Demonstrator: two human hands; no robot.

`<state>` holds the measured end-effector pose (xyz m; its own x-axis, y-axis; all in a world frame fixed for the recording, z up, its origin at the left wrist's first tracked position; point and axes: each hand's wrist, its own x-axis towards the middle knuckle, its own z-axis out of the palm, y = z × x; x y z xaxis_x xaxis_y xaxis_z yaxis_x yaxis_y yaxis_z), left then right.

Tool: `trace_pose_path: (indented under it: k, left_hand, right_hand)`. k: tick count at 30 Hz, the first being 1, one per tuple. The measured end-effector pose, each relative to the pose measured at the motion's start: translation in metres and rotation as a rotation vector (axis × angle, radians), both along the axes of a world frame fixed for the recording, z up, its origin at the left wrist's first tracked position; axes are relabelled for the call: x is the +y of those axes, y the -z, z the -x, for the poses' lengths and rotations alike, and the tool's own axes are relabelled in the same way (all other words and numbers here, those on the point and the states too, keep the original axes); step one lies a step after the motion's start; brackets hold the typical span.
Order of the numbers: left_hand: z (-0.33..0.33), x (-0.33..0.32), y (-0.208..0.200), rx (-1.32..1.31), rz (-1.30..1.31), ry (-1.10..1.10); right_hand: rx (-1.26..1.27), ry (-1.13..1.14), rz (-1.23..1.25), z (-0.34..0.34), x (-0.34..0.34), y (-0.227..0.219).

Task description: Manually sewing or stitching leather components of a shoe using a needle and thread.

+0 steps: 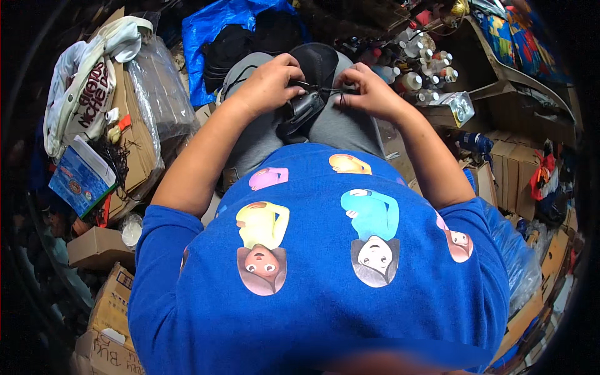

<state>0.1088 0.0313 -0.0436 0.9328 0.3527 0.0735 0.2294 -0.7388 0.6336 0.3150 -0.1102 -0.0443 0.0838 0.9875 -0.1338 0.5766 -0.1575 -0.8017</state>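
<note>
On my lap, between my grey-trousered thighs, lies a black item (305, 111) that looks like a shoe or sandal, with a shiny strap-like part toward me and a flat dark part (317, 62) at the far end. Thin black lace or cord crosses its middle. My left hand (273, 82) is closed at the item's left side, fingertips pinching the black lace. On the other side my right hand (367, 94) pinches a dark lace end between thumb and fingers. Both hands are level, a short gap apart. Exact fastening details are too small to tell.
Beyond my knees, dark round items lie on a blue plastic sheet (195, 50). Several small bottles (412, 81) stand at the far right beside an open cardboard box (531, 100). Flattened cardboard (134, 125), a white cloth bag (94, 94) and boxes (100, 247) crowd the left.
</note>
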Motion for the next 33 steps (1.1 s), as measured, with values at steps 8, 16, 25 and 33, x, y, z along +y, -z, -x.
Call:
trace_pose_path:
  k: [8, 16, 25, 33]
  left_hand:
    - [0.014, 0.023, -0.024, 0.258, 0.308, -0.048]
    - [-0.012, 0.01, -0.004, 0.087, 0.008, 0.088]
    - [0.038, 0.065, -0.051, 0.634, 0.079, 0.097]
    - [0.014, 0.024, -0.026, -0.752, 1.781, -0.249]
  right_hand:
    - [0.605, 0.678, -0.095, -0.055, 0.004, 0.035]
    - [1.459, 0.157, -0.132, -0.084, -0.003, -0.019]
    - [-0.539, -0.14, 0.072, -0.029, -0.03, -0.007]
    - [-0.355, -0.048, 0.041, -0.018, -0.035, 0.012]
